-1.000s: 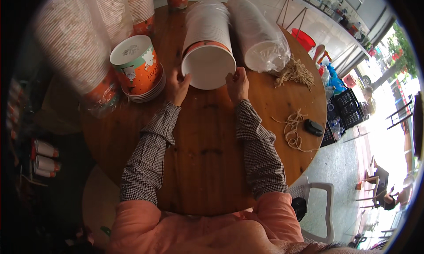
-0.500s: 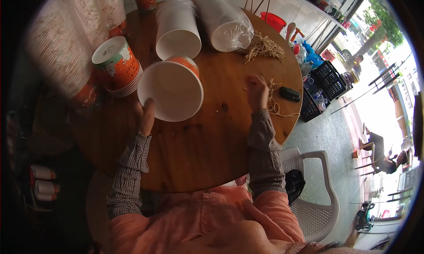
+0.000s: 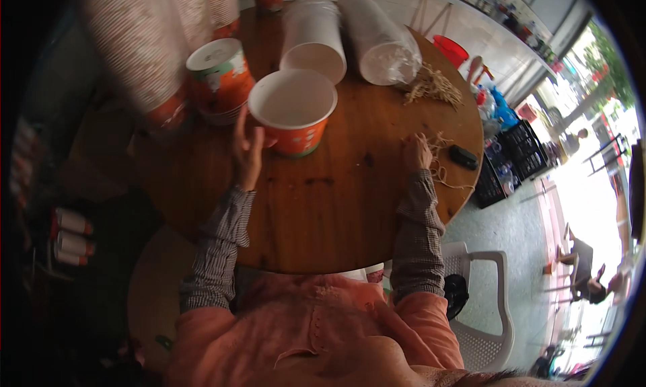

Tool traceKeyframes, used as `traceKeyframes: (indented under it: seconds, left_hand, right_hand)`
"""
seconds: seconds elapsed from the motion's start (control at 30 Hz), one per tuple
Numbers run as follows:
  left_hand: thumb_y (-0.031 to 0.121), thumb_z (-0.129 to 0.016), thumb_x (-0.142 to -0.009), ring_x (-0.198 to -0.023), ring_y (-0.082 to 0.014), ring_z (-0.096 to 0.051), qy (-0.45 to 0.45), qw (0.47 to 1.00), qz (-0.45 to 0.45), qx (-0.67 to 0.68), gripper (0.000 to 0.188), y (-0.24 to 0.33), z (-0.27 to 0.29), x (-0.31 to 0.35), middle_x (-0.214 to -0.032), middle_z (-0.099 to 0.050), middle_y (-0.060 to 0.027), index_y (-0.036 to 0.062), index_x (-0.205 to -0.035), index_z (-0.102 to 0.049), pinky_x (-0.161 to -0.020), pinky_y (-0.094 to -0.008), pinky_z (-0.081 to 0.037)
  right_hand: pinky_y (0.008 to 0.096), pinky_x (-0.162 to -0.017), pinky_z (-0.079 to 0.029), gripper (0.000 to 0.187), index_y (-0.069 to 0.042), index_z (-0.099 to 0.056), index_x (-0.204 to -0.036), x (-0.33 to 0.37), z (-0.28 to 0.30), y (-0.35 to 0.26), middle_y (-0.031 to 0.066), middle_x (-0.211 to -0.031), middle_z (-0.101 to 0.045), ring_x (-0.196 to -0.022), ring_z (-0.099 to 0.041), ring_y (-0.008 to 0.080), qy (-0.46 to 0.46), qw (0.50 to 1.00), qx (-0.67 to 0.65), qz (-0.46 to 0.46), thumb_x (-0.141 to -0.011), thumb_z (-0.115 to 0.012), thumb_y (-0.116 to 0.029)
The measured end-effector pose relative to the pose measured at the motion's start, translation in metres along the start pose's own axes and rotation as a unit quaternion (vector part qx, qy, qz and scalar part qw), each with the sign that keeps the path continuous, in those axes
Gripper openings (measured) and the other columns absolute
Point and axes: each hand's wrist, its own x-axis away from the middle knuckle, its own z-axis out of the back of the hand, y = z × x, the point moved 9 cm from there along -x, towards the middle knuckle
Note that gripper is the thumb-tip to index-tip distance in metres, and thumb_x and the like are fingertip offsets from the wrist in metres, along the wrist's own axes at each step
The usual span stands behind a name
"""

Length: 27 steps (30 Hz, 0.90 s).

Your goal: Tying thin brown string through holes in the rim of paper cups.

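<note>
A large paper tub [image 3: 293,128], white inside with an orange printed wall, stands upright on the round wooden table [image 3: 316,225]. Just left of it is my left hand [image 3: 249,150], open, with fingers stretched and thumb apart; the fingertips are close to the tub's wall, and I cannot tell whether they touch it. Farther right, my right hand [image 3: 418,153] rests low over the tabletop beside some loose twine [image 3: 441,148]. Its fingers are bunched together, and what they hold, if anything, is hidden.
A nested stack of orange tubs [image 3: 219,84] stands at the left, beside tall wrapped cup stacks [image 3: 134,44]. White tub sleeves [image 3: 313,47] lie at the back. A twine bundle [image 3: 434,88] and a dark oblong object [image 3: 463,157] lie at the right. A white chair [image 3: 501,286] is nearby.
The tub has gone from tilted with its mouth toward me to upright on the table. My left hand has let go of it. The whole view has shifted somewhat.
</note>
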Motion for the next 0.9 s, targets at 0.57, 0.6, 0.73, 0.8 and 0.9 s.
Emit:
traceKeyframes:
  seconds: [0.57,0.6,0.73,0.8,0.9]
  left_hand:
    - [0.051,-0.042,-0.097,-0.065,-0.0234,-0.065,-0.237,0.953,0.14,-0.125,0.056,-0.071,-0.113,0.068,-0.068,-0.065,-0.0108,0.0022,-0.083,-0.064,-0.062,-0.0338,-0.049]
    - [0.048,-0.042,-0.098,-0.063,-0.0239,-0.065,-0.245,0.953,0.143,-0.107,0.053,-0.068,-0.118,0.069,-0.066,-0.064,-0.0106,0.0021,-0.081,-0.063,-0.061,-0.0342,-0.049]
    - [0.039,-0.043,-0.1,-0.06,-0.0221,-0.063,-0.25,0.952,0.122,-0.131,0.046,-0.04,-0.116,0.063,-0.064,-0.063,-0.0099,0.0018,-0.079,-0.061,-0.057,-0.0337,-0.047]
    - [0.035,-0.044,-0.1,-0.059,-0.0198,-0.061,-0.247,0.954,0.129,-0.11,0.043,-0.044,-0.115,0.063,-0.063,-0.061,-0.0093,0.0015,-0.078,-0.06,-0.056,-0.0327,-0.046]
    - [0.03,-0.047,-0.099,-0.057,-0.0153,-0.057,-0.247,0.955,0.147,-0.081,0.037,-0.048,-0.111,0.064,-0.062,-0.058,-0.0077,0.0009,-0.078,-0.058,-0.056,-0.0309,-0.045]
  right_hand:
    - [0.0269,-0.057,-0.049,0.011,0.001,-0.057,-0.1,0.112,0.001,-0.182,0.0092,-0.083,-0.063,-0.064,-0.06,0.0142,-0.201,0.868,-0.376,0.254,-0.092,-0.052,-0.004]
    - [0.0269,-0.057,-0.049,0.011,0.001,-0.057,-0.1,0.11,0.0,-0.178,0.0092,-0.083,-0.063,-0.064,-0.06,0.0142,-0.201,0.871,-0.375,0.247,-0.092,-0.052,-0.004]
    - [0.0332,-0.064,-0.051,0.012,0.001,-0.056,-0.097,0.106,0.002,-0.174,0.0156,-0.085,-0.063,-0.075,-0.065,0.0254,-0.245,0.848,-0.438,0.173,-0.088,-0.056,-0.007]
    - [0.0321,-0.063,-0.051,0.012,0.002,-0.057,-0.097,0.105,0.005,-0.176,0.0147,-0.085,-0.064,-0.075,-0.065,0.0223,-0.253,0.845,-0.444,0.159,-0.089,-0.056,-0.007]
    - [0.0301,-0.064,-0.051,0.012,0.002,-0.057,-0.097,0.106,0.005,-0.179,0.0118,-0.082,-0.065,-0.073,-0.064,0.0164,-0.287,0.833,-0.458,0.116,-0.09,-0.057,-0.008]
